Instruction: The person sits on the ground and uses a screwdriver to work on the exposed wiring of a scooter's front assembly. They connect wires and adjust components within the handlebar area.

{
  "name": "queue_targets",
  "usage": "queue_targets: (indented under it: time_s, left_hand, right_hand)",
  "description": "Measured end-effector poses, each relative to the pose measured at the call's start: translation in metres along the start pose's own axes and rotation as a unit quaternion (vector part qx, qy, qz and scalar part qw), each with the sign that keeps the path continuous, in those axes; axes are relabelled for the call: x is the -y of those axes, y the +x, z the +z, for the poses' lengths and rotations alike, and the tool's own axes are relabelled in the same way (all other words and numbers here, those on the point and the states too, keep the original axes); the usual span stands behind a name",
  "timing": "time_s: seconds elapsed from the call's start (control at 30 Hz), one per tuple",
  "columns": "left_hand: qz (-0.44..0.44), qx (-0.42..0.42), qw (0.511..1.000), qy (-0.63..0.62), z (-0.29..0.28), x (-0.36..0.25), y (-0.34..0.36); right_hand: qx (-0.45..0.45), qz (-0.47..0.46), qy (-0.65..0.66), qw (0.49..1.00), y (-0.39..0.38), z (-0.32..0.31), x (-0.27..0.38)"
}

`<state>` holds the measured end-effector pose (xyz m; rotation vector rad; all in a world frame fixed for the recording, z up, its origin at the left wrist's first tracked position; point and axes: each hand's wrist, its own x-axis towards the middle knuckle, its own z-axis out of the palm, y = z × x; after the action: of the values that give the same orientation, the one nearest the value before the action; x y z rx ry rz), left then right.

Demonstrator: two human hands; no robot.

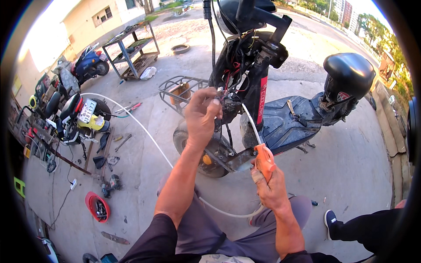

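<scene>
In front of me stands a partly stripped electric scooter, its black front column [259, 83] bare and its wiring [230, 98] hanging out. My left hand [202, 115] is closed at the left of that wiring, fingertips pinched beside the wire ends; what they hold is too small to make out. My right hand [271, 186] grips an orange air blow gun [265, 161]. The gun's long pale nozzle [251, 119] points up at the wiring, its tip just right of the bundle. A whitish air hose [228, 214] curves below my forearms.
The scooter's footboard [285, 120] and black seat [348, 74] extend right; a wire basket [180, 90] is at its front. Leftward lie a red bowl [97, 206] of metal parts, a power drill [113, 184], a wrench [123, 142] and parked scooters [72, 111]. Another person's leg [364, 230] reaches in at lower right.
</scene>
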<state>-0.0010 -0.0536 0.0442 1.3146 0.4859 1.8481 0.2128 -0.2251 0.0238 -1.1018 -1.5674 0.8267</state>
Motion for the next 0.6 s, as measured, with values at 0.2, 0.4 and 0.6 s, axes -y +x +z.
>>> queue_targets:
  time_s: [0.2,0.4,0.6]
  left_hand:
    - [0.022,0.036,0.999,0.015,0.014,-0.001,-0.009]
    - [0.125,0.055,0.977,0.164,0.012,0.015,-0.005]
    - [0.173,0.047,0.941,0.286,0.012,0.013,-0.004]
  right_hand:
    - [0.008,0.012,-0.011,1.0,-0.006,-0.003,0.002]
    - [-0.002,0.0,-0.019,1.0,-0.01,-0.001,0.003]
    - [-0.011,-0.024,-0.047,0.999,-0.013,0.006,-0.001]
